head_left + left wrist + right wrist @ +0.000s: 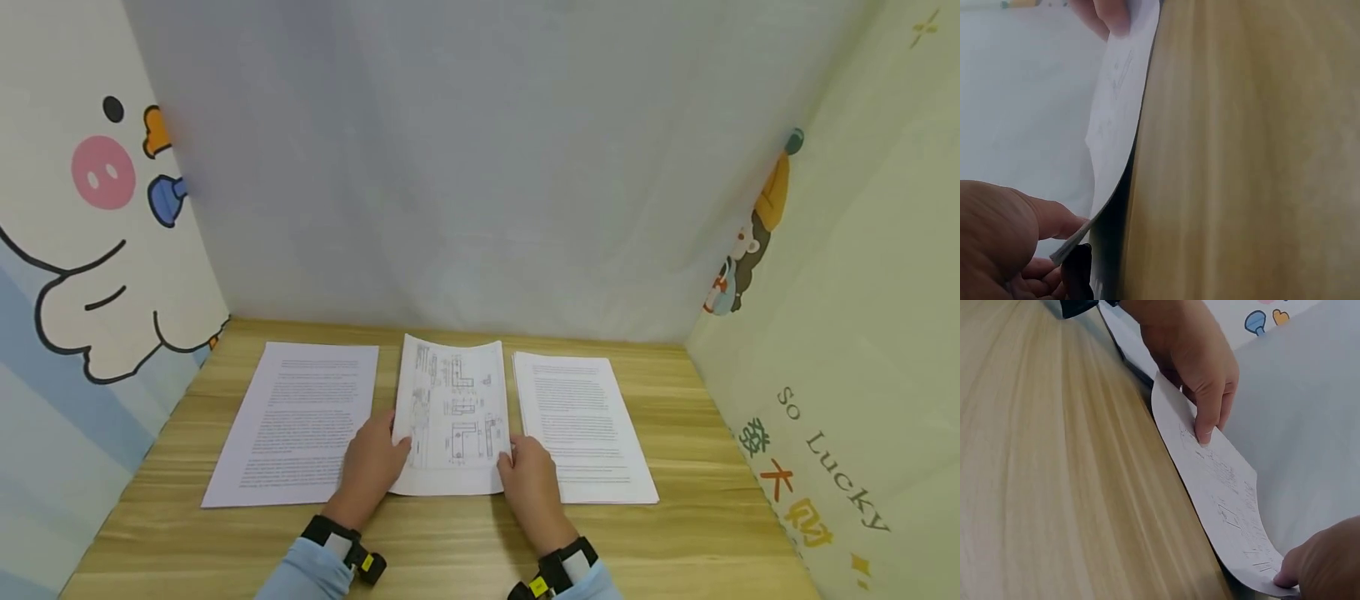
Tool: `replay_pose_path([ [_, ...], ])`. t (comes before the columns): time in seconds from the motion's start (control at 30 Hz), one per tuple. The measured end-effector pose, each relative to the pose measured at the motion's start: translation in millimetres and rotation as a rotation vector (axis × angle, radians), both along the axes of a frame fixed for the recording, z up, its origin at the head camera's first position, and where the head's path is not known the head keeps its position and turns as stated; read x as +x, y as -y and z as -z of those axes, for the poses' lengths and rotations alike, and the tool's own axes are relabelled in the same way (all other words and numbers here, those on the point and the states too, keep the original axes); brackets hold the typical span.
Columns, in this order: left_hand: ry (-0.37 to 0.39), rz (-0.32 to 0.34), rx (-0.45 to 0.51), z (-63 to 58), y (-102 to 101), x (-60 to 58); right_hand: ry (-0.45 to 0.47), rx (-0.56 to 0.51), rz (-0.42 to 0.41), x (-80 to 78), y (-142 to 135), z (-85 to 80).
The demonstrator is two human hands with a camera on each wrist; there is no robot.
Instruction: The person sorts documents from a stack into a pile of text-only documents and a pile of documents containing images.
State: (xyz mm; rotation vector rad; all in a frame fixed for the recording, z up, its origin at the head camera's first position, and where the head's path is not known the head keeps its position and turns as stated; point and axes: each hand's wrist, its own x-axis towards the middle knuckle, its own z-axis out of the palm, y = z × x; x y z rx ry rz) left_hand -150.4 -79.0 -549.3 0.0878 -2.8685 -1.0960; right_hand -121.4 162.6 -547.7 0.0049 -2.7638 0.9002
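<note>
Both hands grip a thin stack of paper sheets (446, 400) by its two long sides, its top sheet printed with technical drawings. On the left side, my left hand (375, 457) has its thumb on top and fingers curled beneath; the right hand (532, 483) pinches the opposite side the same way. In the left wrist view the sheaf's edge looks several sheets thick and bows up from the table near the left thumb (1054, 219). From the right wrist view, the paper dips in the middle and lifts at both sides.
Left of the hands lies a printed text sheet (300, 425); at right is a stack of text pages (585, 433), close beside the right hand. All are on a wood-grain table (450, 550). A grey-white curtain (450, 167) closes off the back, with patterned side panels.
</note>
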Motion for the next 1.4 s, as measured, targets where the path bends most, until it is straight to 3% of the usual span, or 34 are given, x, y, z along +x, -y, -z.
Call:
replay_pose_path([
  [0.13, -0.017, 0.0, -0.079, 0.4, 0, 1.4, 0.045, 0.137, 0.012, 0.7, 3, -2.6],
  [0.37, -0.015, 0.003, -0.133, -3.7, -1, 4.7, 0.126, 0.284, 0.039, 4.7, 9, -9.2],
  [0.63, 0.04, -0.027, -0.186, -8.3, -2, 6.4, 0.14, 0.316, 0.046, 6.0, 10, -10.7],
  [0.97, -0.001, -0.021, -0.186, -7.4, -3, 7.2, 0.139, 0.306, 0.051, 4.6, 7, -10.0],
  [1.13, -0.025, -0.022, -0.168, -1.7, -3, 4.2, 0.074, 0.246, 0.037, 5.2, 6, -7.3],
  [1.3, -0.06, 0.007, -0.135, -1.0, 4, 3.8, 0.087, 0.034, -0.015, 4.3, 8, -11.3],
  [1.4, -0.068, 0.029, -0.123, -7.8, 15, 4.5, 0.122, -0.098, -0.064, 3.5, 11, -16.2],
])
